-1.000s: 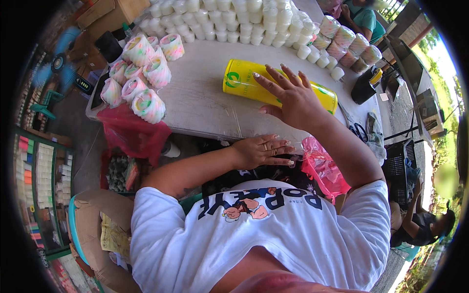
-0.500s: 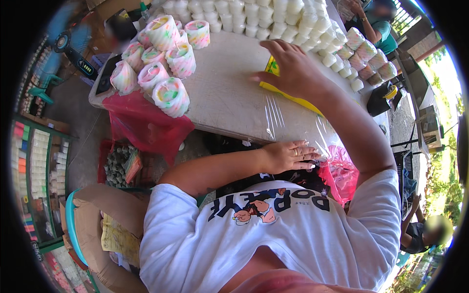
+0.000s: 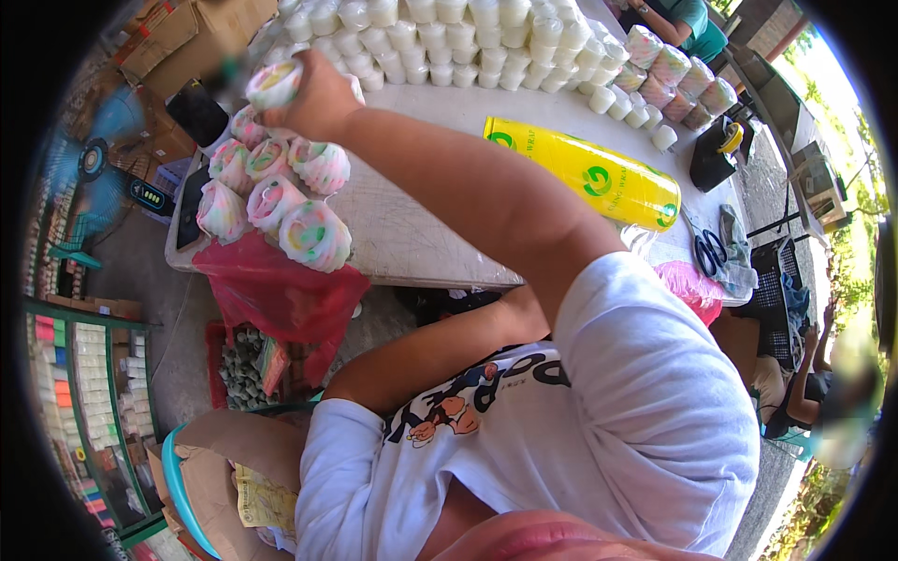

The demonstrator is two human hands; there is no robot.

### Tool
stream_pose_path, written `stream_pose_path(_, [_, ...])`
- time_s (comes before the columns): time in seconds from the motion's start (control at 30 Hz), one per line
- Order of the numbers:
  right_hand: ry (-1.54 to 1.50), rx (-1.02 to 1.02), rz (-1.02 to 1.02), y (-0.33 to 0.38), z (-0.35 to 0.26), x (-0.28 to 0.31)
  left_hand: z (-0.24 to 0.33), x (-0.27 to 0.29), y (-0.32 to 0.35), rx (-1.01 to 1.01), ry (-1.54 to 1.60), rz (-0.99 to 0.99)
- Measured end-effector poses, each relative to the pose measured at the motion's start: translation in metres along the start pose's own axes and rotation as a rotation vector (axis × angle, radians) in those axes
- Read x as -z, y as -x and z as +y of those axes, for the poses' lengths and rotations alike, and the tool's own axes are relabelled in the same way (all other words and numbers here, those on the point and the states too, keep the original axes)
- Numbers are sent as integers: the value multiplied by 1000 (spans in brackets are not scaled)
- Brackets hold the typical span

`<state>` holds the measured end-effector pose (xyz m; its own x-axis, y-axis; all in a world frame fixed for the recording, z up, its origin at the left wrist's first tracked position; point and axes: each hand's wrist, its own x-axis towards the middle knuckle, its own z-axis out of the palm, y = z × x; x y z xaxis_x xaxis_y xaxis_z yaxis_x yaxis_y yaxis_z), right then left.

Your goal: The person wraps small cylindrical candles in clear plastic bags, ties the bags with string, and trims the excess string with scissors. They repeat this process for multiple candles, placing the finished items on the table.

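A green shelf rack (image 3: 89, 402) stands at far left by the floor. Wrapped cups (image 3: 271, 192) — white with pink, green and yellow swirls under clear film — sit stacked at the table's (image 3: 412, 234) left end. The right hand (image 3: 313, 98) is closed around one wrapped cup (image 3: 273, 84), raised above that stack. The left hand is hidden under the right arm; its state cannot be told. Further right lies a yellow wrap roll (image 3: 585, 173), then scissors (image 3: 711, 251).
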<state>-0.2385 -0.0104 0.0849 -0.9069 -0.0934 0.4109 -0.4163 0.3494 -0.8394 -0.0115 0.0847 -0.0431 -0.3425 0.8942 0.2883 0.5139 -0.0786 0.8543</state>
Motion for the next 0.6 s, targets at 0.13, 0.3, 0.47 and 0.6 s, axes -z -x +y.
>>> stream_pose_path(0.13, [-292, -55, -312, 80, -47, 137, -24, -7, 12, -536, -1141, -16])
stream_pose_path(0.3, [300, 1, -147, 230, -26, 240, -16, -5, 13, -492, -1124, -46])
stream_pose_path(0.47, [688, 17, -130, 285, 13, 252, -16, -7, 14, -428, -1079, -78])
stream_pose_path(0.6, [738, 186, -140, 290, 34, 250, 3, -4, 9, -412, -992, -23])
